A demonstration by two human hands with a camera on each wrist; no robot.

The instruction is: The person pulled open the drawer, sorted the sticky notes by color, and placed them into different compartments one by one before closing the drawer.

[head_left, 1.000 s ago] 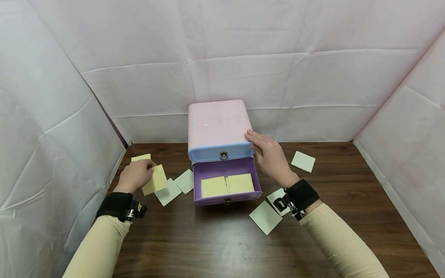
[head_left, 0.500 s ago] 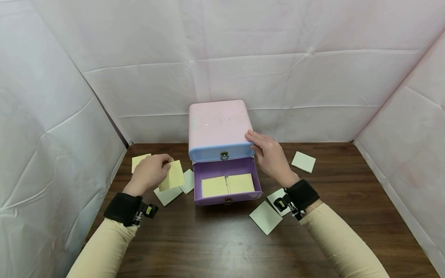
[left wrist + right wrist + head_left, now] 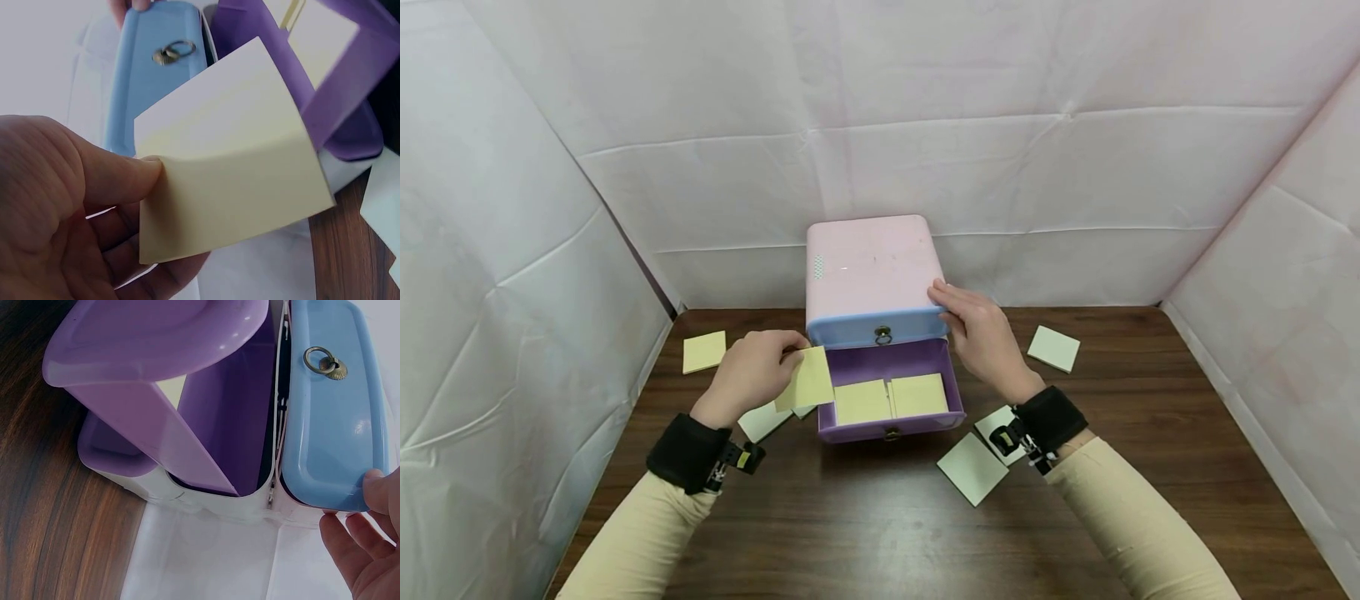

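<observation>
A small pink cabinet [image 3: 868,267] stands at the back of the table, its blue top drawer [image 3: 880,330] closed and its purple lower drawer [image 3: 887,392] pulled out. Two yellow note pads [image 3: 891,398] lie inside the purple drawer. My left hand [image 3: 760,371] pinches a yellow sticky note [image 3: 808,379] [image 3: 231,169] at the drawer's left edge. My right hand [image 3: 977,333] rests on the cabinet's right front corner, fingers [image 3: 359,544] against the blue drawer [image 3: 331,412].
Loose sticky-note pads lie on the wooden table [image 3: 880,517]: a yellow one [image 3: 703,351] at far left, pale green ones [image 3: 763,421] under my left hand, others [image 3: 973,469] by my right wrist, one more [image 3: 1054,348] at right. White sheeting walls in three sides.
My left hand has carried the yellow note rightward from the left side of the table to the open purple drawer's left edge. The right hand has stayed on the cabinet.
</observation>
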